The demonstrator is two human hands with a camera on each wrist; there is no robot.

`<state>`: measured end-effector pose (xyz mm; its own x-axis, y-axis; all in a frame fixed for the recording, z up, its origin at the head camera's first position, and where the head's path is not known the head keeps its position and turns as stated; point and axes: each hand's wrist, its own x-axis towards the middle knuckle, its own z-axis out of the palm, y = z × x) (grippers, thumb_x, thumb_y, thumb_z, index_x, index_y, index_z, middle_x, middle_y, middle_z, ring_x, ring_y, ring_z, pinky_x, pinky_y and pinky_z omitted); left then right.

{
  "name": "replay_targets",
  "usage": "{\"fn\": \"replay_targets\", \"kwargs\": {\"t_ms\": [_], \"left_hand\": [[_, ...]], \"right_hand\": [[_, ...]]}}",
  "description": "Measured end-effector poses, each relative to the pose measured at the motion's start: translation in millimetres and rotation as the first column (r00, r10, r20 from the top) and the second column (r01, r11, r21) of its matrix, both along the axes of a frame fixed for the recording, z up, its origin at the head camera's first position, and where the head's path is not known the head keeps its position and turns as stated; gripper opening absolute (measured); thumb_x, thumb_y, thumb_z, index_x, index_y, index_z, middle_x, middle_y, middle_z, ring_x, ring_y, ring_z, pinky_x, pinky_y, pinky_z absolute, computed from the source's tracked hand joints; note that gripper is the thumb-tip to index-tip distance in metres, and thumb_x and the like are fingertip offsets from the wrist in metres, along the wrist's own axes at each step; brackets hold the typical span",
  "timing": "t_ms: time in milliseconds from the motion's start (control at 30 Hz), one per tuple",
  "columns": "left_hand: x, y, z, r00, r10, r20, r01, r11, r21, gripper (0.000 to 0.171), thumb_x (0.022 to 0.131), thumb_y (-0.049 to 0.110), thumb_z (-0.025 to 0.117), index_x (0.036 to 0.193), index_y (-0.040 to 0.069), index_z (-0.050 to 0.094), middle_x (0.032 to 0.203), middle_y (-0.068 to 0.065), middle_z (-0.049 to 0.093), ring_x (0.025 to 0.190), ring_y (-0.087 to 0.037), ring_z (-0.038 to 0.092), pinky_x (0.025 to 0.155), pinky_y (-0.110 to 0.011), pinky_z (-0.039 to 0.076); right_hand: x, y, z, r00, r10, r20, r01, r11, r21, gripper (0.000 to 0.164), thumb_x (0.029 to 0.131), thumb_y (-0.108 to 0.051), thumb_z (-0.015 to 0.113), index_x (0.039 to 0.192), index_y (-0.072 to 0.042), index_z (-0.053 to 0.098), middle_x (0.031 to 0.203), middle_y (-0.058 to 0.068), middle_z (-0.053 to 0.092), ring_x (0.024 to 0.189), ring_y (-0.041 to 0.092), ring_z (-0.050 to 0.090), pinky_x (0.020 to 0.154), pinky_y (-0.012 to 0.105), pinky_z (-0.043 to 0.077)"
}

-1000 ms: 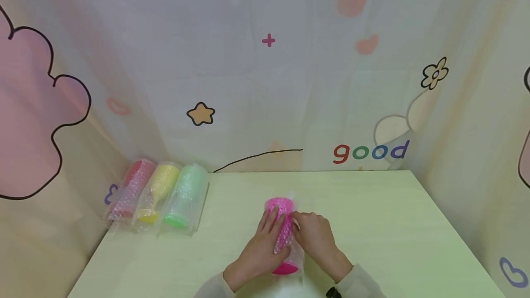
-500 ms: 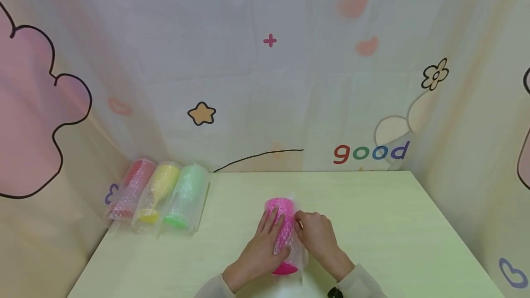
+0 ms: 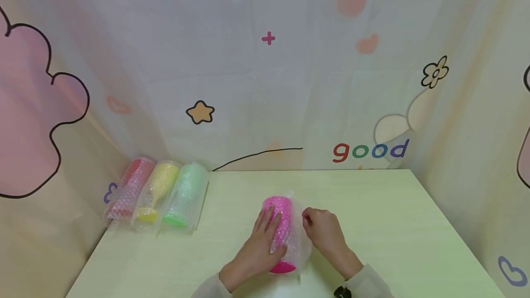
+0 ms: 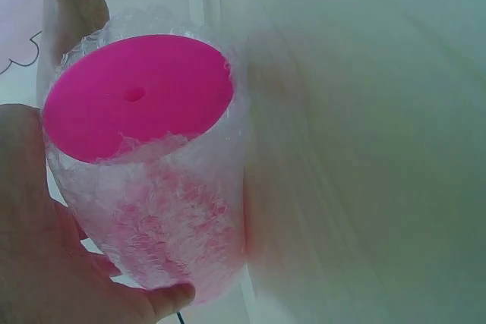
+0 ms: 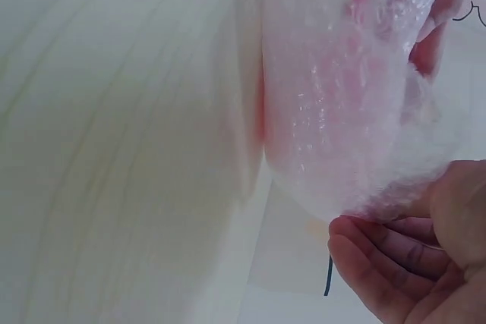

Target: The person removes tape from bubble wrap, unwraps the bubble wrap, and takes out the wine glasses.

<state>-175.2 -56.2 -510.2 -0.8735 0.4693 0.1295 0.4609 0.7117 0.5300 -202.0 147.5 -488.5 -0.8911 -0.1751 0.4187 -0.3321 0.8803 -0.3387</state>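
Note:
A pink goblet (image 3: 285,222) lies on the table, wrapped in clear bubble wrap (image 3: 299,245). Its round pink base (image 4: 144,96), with a small hole at the centre, faces the left wrist camera. Fingers spread and nearly straight, my left hand (image 3: 254,249) rests over the goblet and presses on it, its thumb (image 4: 171,300) along the wrapping. On the other side, my right hand (image 3: 325,229) pinches the loose edge of the bubble wrap between curled fingers and thumb, drawn out to the right of the goblet.
Lying side by side at the table's back left are red (image 3: 134,183), yellow (image 3: 163,183) and green (image 3: 188,192) bubble-wrapped pieces. The yellow one shows a goblet shape. Printed cloth (image 3: 248,82) hangs behind the pale table (image 3: 393,224) and along its sides.
My right hand has moved right, pulling the bubble wrap's edge away from the pink goblet, so more loose wrap shows. My left hand stays on the goblet.

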Motion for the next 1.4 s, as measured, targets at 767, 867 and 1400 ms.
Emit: {"fn": "replay_targets", "kwargs": {"t_ms": [767, 867, 1400], "left_hand": [[-18.5, 21, 9.8, 0.989, -0.094, -0.112, 0.072, 0.980, -0.183, 0.075, 0.095, 0.053, 0.048, 0.157, 0.019, 0.024, 0.167, -0.002, 0.008, 0.155, -0.031, 0.003, 0.121, -0.061, 0.015], [-17.0, 20, 9.7, 0.990, -0.087, -0.114, 0.067, 0.982, -0.175, 0.074, 0.096, 0.053, 0.047, 0.157, 0.018, 0.025, 0.167, -0.003, 0.010, 0.155, -0.032, 0.004, 0.121, -0.061, 0.017], [-10.8, 13, 5.2, 0.987, -0.121, -0.110, 0.102, 0.982, -0.160, 0.073, 0.097, 0.051, 0.047, 0.157, 0.014, 0.026, 0.167, -0.003, 0.007, 0.155, -0.033, 0.004, 0.123, -0.050, 0.018]], "right_hand": [[10.0, 7, 12.0, 0.999, -0.003, 0.035, 0.005, 0.997, -0.080, 0.007, 0.084, -0.003, 0.070, 0.084, -0.009, 0.074, 0.072, 0.001, 0.072, 0.062, 0.007, 0.061, 0.056, 0.023, 0.050], [9.9, 13, 11.6, 0.999, -0.020, 0.043, 0.024, 0.996, -0.089, 0.008, 0.084, -0.003, 0.070, 0.084, -0.009, 0.074, 0.072, 0.001, 0.072, 0.063, 0.009, 0.063, 0.057, 0.025, 0.052], [12.2, 38, 5.0, 0.997, -0.051, 0.051, 0.057, 0.990, -0.125, 0.005, 0.083, -0.004, 0.070, 0.082, -0.008, 0.072, 0.070, 0.001, 0.072, 0.060, 0.008, 0.063, 0.059, 0.028, 0.053]]}}
